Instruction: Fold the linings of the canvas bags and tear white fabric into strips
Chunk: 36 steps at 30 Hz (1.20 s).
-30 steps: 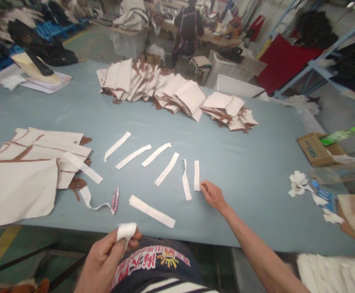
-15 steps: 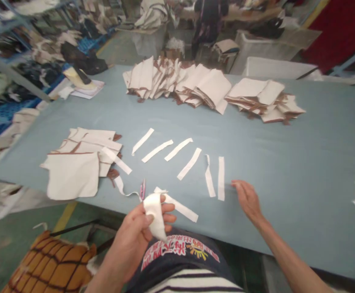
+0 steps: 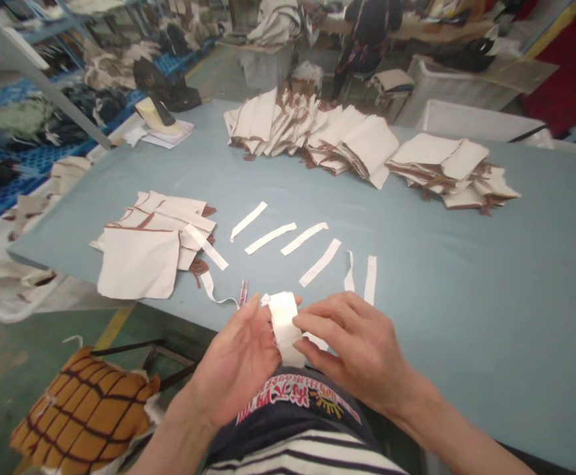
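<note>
A small wad of white fabric strips (image 3: 284, 318) rests across the fingers of my left hand (image 3: 235, 373) near the table's front edge. Its thumb points up beside the wad, and the fingers behind are partly hidden. From the right, my right hand (image 3: 359, 346) pinches the wad's edge between thumb and fingers. Just beyond my left hand lie pink thread snips (image 3: 243, 292), with a curled white ribbon (image 3: 211, 288) beside them. Several separate white strips are spread farther out, among them an upright one (image 3: 371, 280) partly covered by my right hand.
Cream cloth pieces with brown edging form a stack (image 3: 139, 264) at the left and long piles (image 3: 347, 142) along the table's (image 3: 466, 277) far side. A yellow-and-black object (image 3: 156, 115) sits on papers at the far left corner. An orange checked cushion (image 3: 87, 409) is below left.
My right hand has come left from the tabletop beside the upright strip to the white wad in my left hand. The whole view has shifted slightly, moving the table contents rightward.
</note>
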Each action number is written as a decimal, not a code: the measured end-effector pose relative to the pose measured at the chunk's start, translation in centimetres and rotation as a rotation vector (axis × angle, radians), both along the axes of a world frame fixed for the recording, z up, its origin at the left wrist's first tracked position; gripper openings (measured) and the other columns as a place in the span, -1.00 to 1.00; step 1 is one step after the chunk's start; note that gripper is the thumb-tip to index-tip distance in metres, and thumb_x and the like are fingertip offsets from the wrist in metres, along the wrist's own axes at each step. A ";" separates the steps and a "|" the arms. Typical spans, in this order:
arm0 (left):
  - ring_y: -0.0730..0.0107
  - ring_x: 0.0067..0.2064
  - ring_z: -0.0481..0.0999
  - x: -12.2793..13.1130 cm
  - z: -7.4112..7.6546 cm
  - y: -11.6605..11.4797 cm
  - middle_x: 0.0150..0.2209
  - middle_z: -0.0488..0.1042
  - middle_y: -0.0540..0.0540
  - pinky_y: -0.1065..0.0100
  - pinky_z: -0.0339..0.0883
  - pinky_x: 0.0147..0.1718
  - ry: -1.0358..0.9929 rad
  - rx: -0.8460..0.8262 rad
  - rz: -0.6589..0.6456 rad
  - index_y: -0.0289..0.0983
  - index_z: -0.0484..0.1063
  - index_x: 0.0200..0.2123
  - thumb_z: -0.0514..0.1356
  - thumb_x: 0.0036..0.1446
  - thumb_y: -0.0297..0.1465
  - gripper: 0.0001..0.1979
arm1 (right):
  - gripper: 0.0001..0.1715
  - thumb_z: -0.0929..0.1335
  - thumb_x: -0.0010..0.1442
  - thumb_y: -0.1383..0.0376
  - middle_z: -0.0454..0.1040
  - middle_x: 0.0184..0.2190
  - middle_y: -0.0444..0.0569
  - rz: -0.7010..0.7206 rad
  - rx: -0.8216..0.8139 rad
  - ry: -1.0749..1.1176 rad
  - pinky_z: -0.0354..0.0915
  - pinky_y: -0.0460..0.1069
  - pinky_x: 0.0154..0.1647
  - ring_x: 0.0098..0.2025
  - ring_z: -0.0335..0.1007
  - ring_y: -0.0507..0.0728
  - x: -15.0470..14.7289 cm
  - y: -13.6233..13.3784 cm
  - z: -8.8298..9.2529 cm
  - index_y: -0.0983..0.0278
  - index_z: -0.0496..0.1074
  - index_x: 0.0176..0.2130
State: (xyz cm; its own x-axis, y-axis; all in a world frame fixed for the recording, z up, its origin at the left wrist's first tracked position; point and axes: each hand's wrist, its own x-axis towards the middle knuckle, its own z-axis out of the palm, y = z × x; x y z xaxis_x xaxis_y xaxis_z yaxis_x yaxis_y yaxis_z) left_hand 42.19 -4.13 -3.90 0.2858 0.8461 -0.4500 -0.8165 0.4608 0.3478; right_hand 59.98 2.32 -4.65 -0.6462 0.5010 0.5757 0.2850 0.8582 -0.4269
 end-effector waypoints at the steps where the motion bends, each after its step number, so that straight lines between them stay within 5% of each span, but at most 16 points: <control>1: 0.02 0.04 0.56 0.0 0.1 0.0 -0.01 0.60 -0.31 0.15 0.37 0.07 -0.012 0.006 -0.006 -0.40 0.51 0.06 0.16 0.35 -0.12 -0.53 | -0.90 0.36 0.37 0.39 0.61 -0.29 -0.02 0.001 0.030 -0.046 0.35 0.04 -0.28 -0.30 0.45 0.13 -0.2 0.0 -0.1 0.22 0.47 -0.12; 11: 0.05 -0.04 0.56 -0.2 -0.6 -1.0 -0.12 0.59 -0.28 0.14 0.33 0.04 -0.080 0.030 -0.029 -0.41 0.48 0.06 0.15 0.36 -0.13 -0.54 | -0.71 0.28 0.43 0.42 0.53 -0.44 -0.04 0.036 0.092 -0.137 0.16 0.03 -0.38 -0.42 0.26 0.12 -1.1 -0.7 -1.5 0.26 0.50 -0.31; 21: 0.18 -0.13 0.53 -1.1 -2.4 -2.3 -0.18 0.60 -0.21 0.25 0.32 -0.06 -0.020 0.026 -0.082 -0.40 0.56 -0.13 0.22 0.12 -0.49 -0.75 | -0.75 0.25 0.46 0.34 0.45 -0.42 -0.08 0.057 -0.257 -0.084 0.20 -0.01 -0.36 -0.39 0.32 0.09 -0.7 -1.1 -2.1 0.27 0.42 -0.28; 24: 0.12 -0.11 0.53 -1.3 -2.4 -2.1 -0.19 0.59 -0.24 0.17 0.29 0.00 -0.098 0.004 -0.096 -0.40 0.55 -0.16 0.19 0.16 -0.43 -0.77 | -0.83 0.29 0.44 0.29 0.53 -0.34 -0.04 0.112 -0.129 -0.131 0.21 0.02 -0.34 -0.35 0.34 0.11 -0.3 -0.9 -1.9 0.29 0.45 -0.17; 28: 0.15 -0.17 0.50 -1.0 -2.0 -1.7 -0.22 0.55 -0.22 0.15 0.28 0.01 -0.193 -0.031 -0.106 -0.39 0.53 -0.20 0.17 0.14 -0.45 -0.80 | -0.78 0.31 0.43 0.32 0.55 -0.34 -0.05 0.137 0.078 -0.228 0.18 0.05 -0.35 -0.37 0.33 0.12 -0.1 -0.7 -1.8 0.24 0.47 -0.28; 36: 0.28 -0.25 0.43 -0.1 -2.1 -1.3 -0.32 0.46 -0.14 0.28 0.30 -0.11 -0.319 -0.085 -0.044 -0.41 0.50 -0.30 0.19 0.12 -0.48 -0.89 | -0.73 0.28 0.44 0.39 0.56 -0.38 -0.04 0.152 0.127 -0.180 0.19 0.04 -0.37 -0.39 0.32 0.11 0.2 -0.2 -3.1 0.26 0.49 -0.30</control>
